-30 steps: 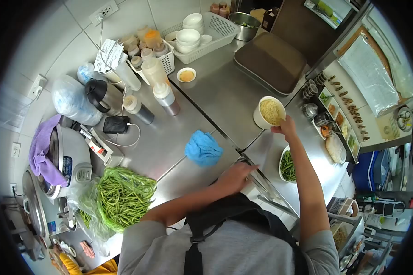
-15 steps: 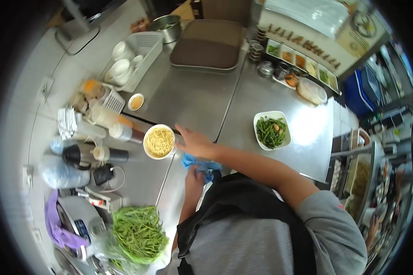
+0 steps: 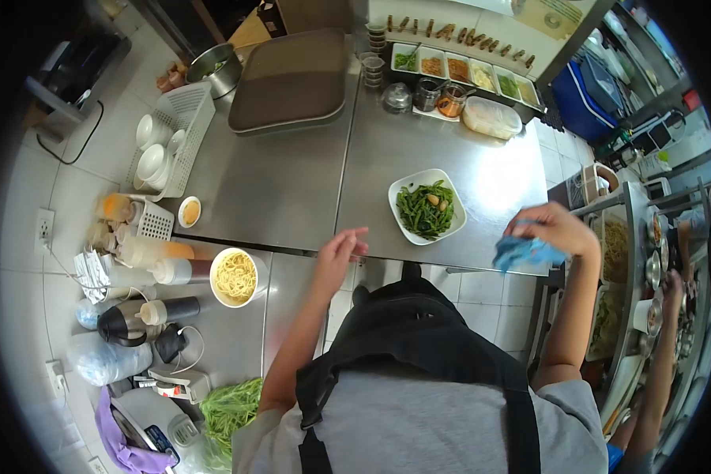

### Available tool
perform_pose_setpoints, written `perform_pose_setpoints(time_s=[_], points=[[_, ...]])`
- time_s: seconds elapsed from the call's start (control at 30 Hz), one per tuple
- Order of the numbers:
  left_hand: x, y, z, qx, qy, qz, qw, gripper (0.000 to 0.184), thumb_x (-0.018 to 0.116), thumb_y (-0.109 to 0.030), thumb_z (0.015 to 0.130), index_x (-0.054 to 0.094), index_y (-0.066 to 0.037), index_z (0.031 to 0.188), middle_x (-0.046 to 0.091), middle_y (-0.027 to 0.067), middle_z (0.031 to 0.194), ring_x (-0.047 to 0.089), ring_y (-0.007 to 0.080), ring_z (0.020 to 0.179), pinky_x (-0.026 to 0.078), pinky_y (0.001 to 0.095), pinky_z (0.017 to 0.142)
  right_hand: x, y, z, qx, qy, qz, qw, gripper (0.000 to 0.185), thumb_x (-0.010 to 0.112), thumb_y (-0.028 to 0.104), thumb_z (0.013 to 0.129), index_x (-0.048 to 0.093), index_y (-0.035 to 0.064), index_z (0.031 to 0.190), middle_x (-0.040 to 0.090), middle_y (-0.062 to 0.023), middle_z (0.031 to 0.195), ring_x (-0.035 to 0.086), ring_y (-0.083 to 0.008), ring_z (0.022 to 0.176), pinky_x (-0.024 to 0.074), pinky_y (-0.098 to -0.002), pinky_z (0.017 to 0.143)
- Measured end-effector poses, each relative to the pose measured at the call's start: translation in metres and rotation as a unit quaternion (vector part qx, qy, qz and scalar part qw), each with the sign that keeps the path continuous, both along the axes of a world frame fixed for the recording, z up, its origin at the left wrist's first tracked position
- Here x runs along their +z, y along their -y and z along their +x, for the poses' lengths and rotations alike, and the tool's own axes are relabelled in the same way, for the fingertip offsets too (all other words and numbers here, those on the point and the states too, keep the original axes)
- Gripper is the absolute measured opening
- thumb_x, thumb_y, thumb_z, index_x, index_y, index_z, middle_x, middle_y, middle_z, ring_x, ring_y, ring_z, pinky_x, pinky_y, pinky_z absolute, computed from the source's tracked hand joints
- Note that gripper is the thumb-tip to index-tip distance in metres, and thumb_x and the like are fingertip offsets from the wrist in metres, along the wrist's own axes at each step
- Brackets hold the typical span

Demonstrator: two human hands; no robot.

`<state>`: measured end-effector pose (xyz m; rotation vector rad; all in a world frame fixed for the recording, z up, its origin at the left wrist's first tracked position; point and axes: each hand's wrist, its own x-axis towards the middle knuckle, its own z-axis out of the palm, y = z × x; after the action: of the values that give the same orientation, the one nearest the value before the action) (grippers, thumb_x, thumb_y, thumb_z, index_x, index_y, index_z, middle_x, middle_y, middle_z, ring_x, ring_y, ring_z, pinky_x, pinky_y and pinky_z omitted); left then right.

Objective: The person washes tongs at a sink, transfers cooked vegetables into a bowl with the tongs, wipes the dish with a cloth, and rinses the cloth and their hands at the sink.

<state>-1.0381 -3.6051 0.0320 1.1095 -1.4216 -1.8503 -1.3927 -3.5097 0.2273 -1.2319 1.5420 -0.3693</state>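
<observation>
The right hand (image 3: 559, 227), partly hiding it, grips a crumpled blue cloth (image 3: 521, 254), long axis sideways, by the desk's (image 3: 371, 154) near right corner; contact is unclear. The left hand (image 3: 340, 253) is loosely spread.

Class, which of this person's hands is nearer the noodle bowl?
Left. The left hand is to the right of the noodle bowl, apart from it; the right hand is much farther right, holding a blue cloth.
</observation>
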Motion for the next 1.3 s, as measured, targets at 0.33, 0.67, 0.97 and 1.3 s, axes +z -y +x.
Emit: perform_pose_setpoints(time_s=[0.33,0.67,0.97,1.3], points=[[-0.018,0.054,-0.093,0.043,0.276,-0.309,0.909,0.032,0.05,-0.025,0.089,0.058,-0.006,0.114,0.062,0.016,0.089,0.06,0.0326,0.082,0.047,0.0377,0.074,-0.097,0.114,-0.034,-0.087,-0.3,-0.396,0.863,0.018,0.068,0.009,0.072,0.071,0.0102,0.089,0.061,-0.0139,0.078,0.061,-0.0258,0.068,0.0484,-0.0347,0.065],[-0.026,0.065,-0.134,0.062,0.306,-0.303,0.9,0.027,0.059,-0.025,0.082,0.066,-0.007,0.101,0.065,0.0155,0.076,0.061,0.0325,0.067,0.049,0.0381,0.065,-0.208,0.174,0.031,0.017,0.019,-0.278,0.96,0.018,0.071,0.011,0.071,0.069,0.0071,0.089,0.067,-0.0109,0.077,0.064,-0.0201,0.069,0.05,-0.0304,0.066],[-0.016,0.075,-0.145,0.039,0.349,-0.365,0.862,0.019,0.058,-0.02,0.082,0.066,-0.009,0.095,0.065,0.0127,0.088,0.061,0.0344,0.075,0.049,0.0434,0.066,-0.216,0.188,0.02,0.098,0.019,-0.343,0.934,0.018,0.072,0.009,0.071,0.067,0.0069,0.088,0.065,-0.0089,0.079,0.064,-0.0207,0.07,0.0504,-0.0311,0.065],[-0.023,0.07,-0.143,0.052,0.296,-0.389,0.871,0.019,0.059,-0.017,0.082,0.066,-0.008,0.096,0.063,0.0158,0.078,0.06,0.0329,0.069,0.048,0.0399,0.063,-0.208,0.183,-0.018,0.245,-0.106,-0.316,0.91,0.028,0.077,0.016,0.064,0.057,0.0038,0.079,0.061,-0.0096,0.073,0.06,-0.0246,0.068,0.0461,-0.0344,0.061]])
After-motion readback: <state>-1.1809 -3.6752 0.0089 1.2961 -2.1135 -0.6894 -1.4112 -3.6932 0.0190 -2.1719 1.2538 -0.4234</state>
